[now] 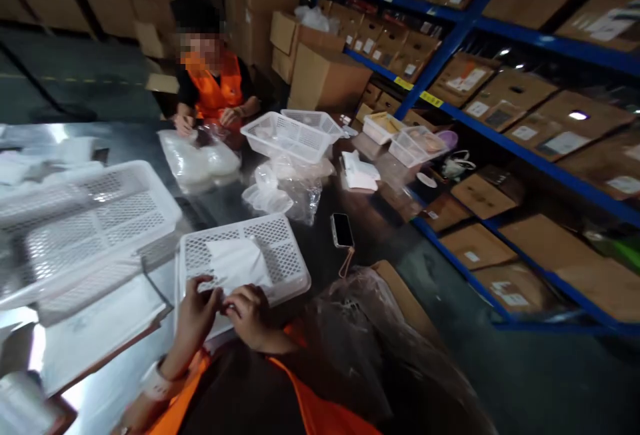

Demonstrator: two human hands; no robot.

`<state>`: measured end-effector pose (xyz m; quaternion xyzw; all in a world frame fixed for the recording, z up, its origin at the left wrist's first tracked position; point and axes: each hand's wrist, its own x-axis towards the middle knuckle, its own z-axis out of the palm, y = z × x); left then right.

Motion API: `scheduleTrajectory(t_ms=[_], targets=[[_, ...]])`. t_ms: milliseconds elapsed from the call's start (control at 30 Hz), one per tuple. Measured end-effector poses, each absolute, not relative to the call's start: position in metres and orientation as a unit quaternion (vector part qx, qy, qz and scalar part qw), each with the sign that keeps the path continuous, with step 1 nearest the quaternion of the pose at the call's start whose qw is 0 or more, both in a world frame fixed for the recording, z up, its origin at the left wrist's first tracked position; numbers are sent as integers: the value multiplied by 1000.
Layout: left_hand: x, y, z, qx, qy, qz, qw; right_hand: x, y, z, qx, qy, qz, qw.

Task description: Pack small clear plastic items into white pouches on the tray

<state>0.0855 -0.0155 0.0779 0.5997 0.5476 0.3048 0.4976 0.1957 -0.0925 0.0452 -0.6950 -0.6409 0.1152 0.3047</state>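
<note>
Above the near edge of a white plastic basket (pixel 287 242), my left hand (pixel 197 308) and my right hand (pixel 250 315) almost meet. Both have their fingers curled and the tips pinched together. Whatever lies between the fingertips is too small and blurred to make out. A flat white sheet or pouch (pixel 237 262) rests on the basket's perforated surface, just beyond my fingers. My right hand is close to its lower edge; contact between them is unclear. A white band circles my left wrist.
A larger white basket (pixel 155 188) is at left, near papers (pixel 100 328). A phone (pixel 342 230) lies right of my basket. Clear plastic bags (pixel 295 188) and another basket (pixel 285 138) stand beyond. Across the table, a person in an orange vest (pixel 215 85) handles filled bags. Blue shelving (pixel 445 48) runs along the right.
</note>
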Motion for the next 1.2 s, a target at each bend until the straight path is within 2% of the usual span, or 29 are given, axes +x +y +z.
scheduleTrajectory(t_ms=[100,200,367,533,767,933,1100,1200], targets=[[89,-18,81,594,527,313,521,196,-93,58,-695,-619,116,346],[91,-20,84,588,522,327,524,198,-93,66,-695,-622,89,350],[93,-21,78,572,516,339,540,200,-90,65,-664,-670,-25,331],[95,-19,70,551,508,361,556,201,-87,61,-632,-673,-104,369],[98,-21,63,536,505,370,566,207,-88,61,-618,-720,-47,313],[94,-12,65,514,518,375,572,213,-93,42,-566,-757,-19,326],[88,-9,75,539,516,342,572,218,-92,51,-616,-667,39,418],[88,-15,79,563,508,331,562,219,-86,69,-622,-682,34,383]])
